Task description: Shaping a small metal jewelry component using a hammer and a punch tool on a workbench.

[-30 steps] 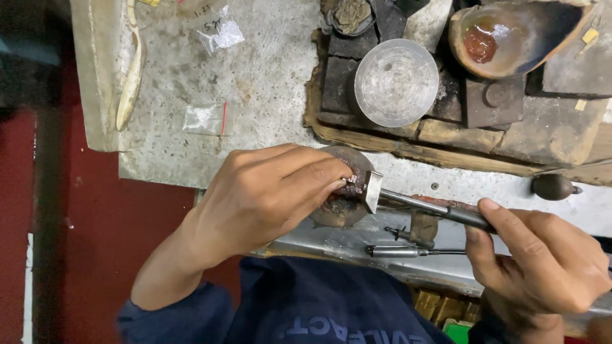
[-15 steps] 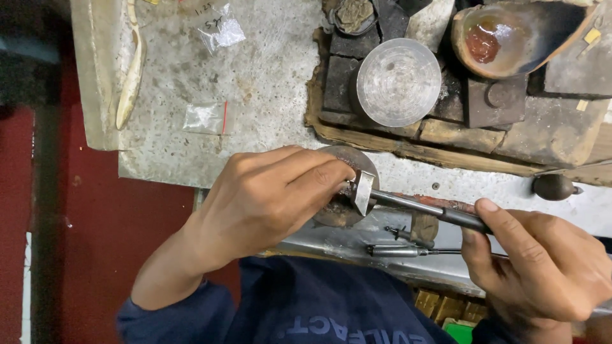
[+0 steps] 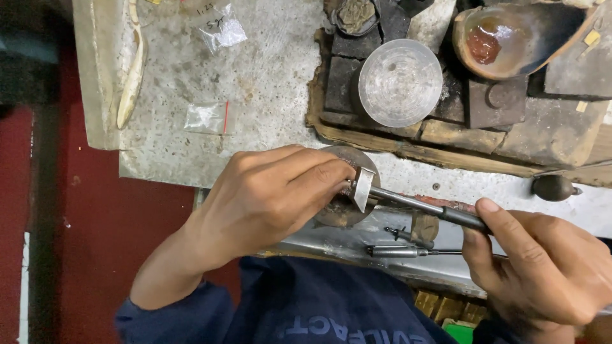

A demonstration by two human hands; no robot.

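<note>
My left hand point(image 3: 271, 194) is curled over a small round metal block point(image 3: 344, 197), its fingertips pinching something tiny that I cannot make out against it. My right hand point(image 3: 542, 267) grips the dark handle of a small hammer point(image 3: 408, 200). The hammer's flat steel head point(image 3: 363, 189) rests right at my left fingertips, on the block.
A round metal disc point(image 3: 400, 83) sits on dark blocks inside a worn wooden tray point(image 3: 408, 143). A bowl with red residue point(image 3: 503, 38) stands at the top right. Two small plastic bags point(image 3: 207, 118) lie on the speckled bench. Thin steel tools point(image 3: 398, 251) lie near the front edge, and a dark bulb-shaped tool point(image 3: 553, 186) lies at the right.
The hammer head has shifted slightly at my left fingertips; both hands stay in nearly the same place.
</note>
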